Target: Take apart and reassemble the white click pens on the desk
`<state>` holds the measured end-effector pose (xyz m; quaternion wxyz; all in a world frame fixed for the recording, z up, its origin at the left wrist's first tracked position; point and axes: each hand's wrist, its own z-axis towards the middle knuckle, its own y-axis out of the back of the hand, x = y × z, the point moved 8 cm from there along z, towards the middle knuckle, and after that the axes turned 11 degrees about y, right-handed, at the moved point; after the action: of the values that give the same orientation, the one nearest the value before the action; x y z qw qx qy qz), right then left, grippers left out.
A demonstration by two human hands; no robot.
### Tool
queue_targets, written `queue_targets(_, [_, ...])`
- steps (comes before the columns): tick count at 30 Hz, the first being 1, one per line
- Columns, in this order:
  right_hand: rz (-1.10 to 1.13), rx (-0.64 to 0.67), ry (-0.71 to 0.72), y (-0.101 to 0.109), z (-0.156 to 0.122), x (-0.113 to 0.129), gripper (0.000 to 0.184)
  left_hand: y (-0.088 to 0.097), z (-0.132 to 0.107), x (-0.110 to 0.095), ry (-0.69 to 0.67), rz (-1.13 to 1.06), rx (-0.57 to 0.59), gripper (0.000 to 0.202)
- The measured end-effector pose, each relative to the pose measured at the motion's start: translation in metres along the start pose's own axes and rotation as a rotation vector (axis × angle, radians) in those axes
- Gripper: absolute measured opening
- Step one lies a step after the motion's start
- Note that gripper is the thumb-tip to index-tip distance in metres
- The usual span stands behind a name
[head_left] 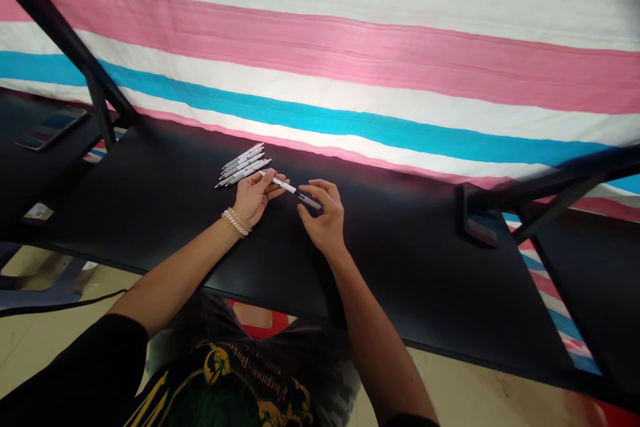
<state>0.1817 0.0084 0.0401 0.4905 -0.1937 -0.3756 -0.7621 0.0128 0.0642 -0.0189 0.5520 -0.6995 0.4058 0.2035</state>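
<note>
Here we are over a long black desk point(150, 193), and the action is right in the middle of it! The left hand point(253, 199) is closed on the near end of a white pen point(283, 185), pinching it between the fingertips, with a beaded bracelet point(235, 221) at the wrist. The pen lies at a shallow slant, its dark end pointing toward the right hand point(325, 217). That hand is curled and partly open around the dark end, and from up here I can't tell if the fingertips are touching it.

Just beyond the left hand, four more white pens point(243, 163) sit side by side in a tight bunch, close to the desk's far edge. A striped white, pink and blue cloth point(350, 60) hangs behind that edge. Off to the left, well apart from the pens, a phone point(50, 128) lies flat beyond a black metal strut point(100, 110). A black bracket point(477, 220) stands far over on the right. There's plenty of bare black surface on both sides of the hands, while the near edge runs just below them, with a beige tiled floor point(475, 380) showing past it.
</note>
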Motion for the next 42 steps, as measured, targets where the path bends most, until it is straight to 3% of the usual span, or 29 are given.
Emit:
queue_targets(2, [-0.057, 0.051, 0.022, -0.003, -0.001, 0.001, 0.034, 0.0, 0.0, 0.0, 0.002, 0.001, 0.002, 0.026])
queue_targets(10, [-0.283, 0.208, 0.126, -0.012, -0.005, 0.003, 0.03, 0.003, 0.0, 0.0, 0.012, -0.002, -0.023, 0.022])
queue_targets(19, [-0.219, 0.009, 0.055, 0.014, 0.002, 0.005, 0.026, 0.016, 0.006, -0.012, -0.035, -0.087, -0.08, 0.015])
queue_targets(25, [-0.246, 0.13, 0.143, -0.006, -0.002, 0.011, 0.027, 0.005, 0.001, -0.003, 0.0, -0.01, -0.035, 0.022])
queue_targets(33, [-0.144, 0.014, 0.138, -0.008, -0.007, 0.014, 0.03, -0.003, -0.002, 0.005, 0.014, 0.058, 0.004, 0.027])
queue_targets(37, [-0.126, 0.019, 0.0, -0.008, -0.008, 0.002, 0.024, -0.003, 0.0, 0.004, 0.033, 0.075, 0.015, 0.028])
queue_targets(39, [-0.1, -0.004, -0.059, -0.006, -0.009, -0.003, 0.03, -0.003, 0.001, 0.003, 0.03, 0.074, 0.016, 0.027])
queue_targets(42, [-0.069, -0.004, -0.027, -0.006, -0.007, 0.0, 0.029, -0.001, 0.001, 0.001, 0.007, 0.06, -0.007, 0.027])
